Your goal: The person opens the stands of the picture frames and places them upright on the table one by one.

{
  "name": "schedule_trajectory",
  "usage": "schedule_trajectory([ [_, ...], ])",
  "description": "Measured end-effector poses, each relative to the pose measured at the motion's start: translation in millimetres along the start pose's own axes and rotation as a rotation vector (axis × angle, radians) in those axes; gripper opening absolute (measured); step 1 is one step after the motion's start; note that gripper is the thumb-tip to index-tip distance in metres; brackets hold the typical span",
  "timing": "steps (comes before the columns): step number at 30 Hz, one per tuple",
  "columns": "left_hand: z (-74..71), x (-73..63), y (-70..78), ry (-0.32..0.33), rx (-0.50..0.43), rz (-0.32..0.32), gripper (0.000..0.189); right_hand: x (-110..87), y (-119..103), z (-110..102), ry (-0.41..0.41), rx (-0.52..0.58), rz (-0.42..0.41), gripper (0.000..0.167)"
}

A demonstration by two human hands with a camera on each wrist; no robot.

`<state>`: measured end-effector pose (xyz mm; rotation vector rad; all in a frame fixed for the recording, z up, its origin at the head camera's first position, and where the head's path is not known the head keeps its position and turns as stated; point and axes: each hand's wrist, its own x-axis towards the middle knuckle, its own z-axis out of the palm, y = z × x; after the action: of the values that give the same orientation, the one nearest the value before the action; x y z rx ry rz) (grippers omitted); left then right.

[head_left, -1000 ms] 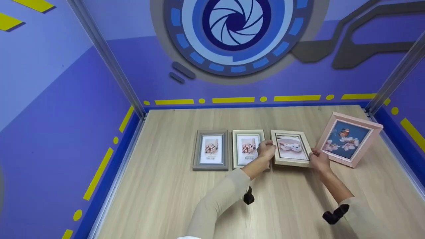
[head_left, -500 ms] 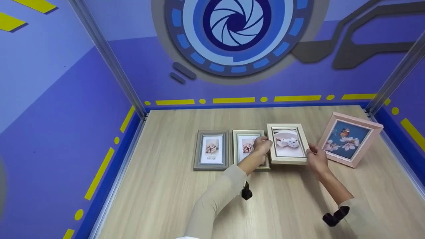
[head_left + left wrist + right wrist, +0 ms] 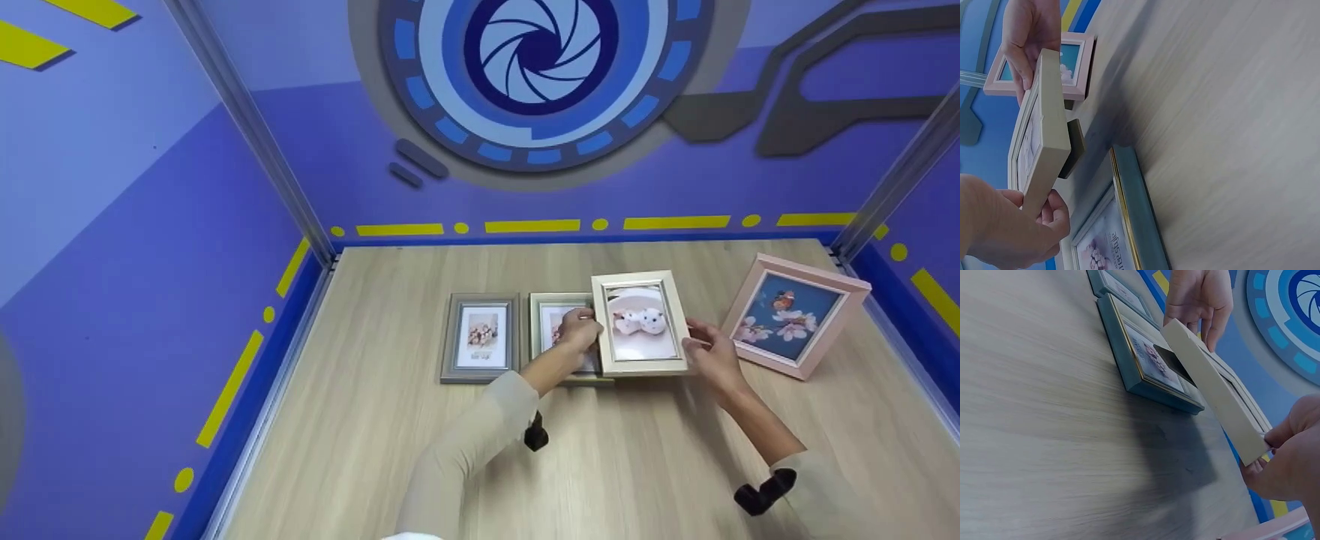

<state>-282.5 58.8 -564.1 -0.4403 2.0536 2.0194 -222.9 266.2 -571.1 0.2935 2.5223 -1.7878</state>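
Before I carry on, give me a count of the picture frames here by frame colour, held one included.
Grey-brown picture frame: 1
Gold-edged picture frame: 1
Cream picture frame, in both hands' fingers: 1
Pink picture frame: 1
Total: 4

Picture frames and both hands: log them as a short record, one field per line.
Frame count: four
Held: cream frame, raised off the table
Left hand: pinches the cream frame's left edge
Right hand: grips its right edge
Back of held frame: dark flap sticking out
Lying flat: grey frame; gold-edged frame beside it, partly hidden
Standing: pink frame, tilted back, at the right
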Motion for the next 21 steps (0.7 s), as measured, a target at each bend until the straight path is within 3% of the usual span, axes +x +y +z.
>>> schedule_trajectory([
  [12,-24.4,-9.2,-2.1,-0.028,-0.026,0.016,0.048,-0.4,4.2,5.6,-0.134,0.027,-0.015,0.056],
  [21,-35.1,-11.1,-2.2,-0.058,-0.001,0.024,0.046,-0.1,9.0,10.1,-0.127,0.070,0.034,0.056],
])
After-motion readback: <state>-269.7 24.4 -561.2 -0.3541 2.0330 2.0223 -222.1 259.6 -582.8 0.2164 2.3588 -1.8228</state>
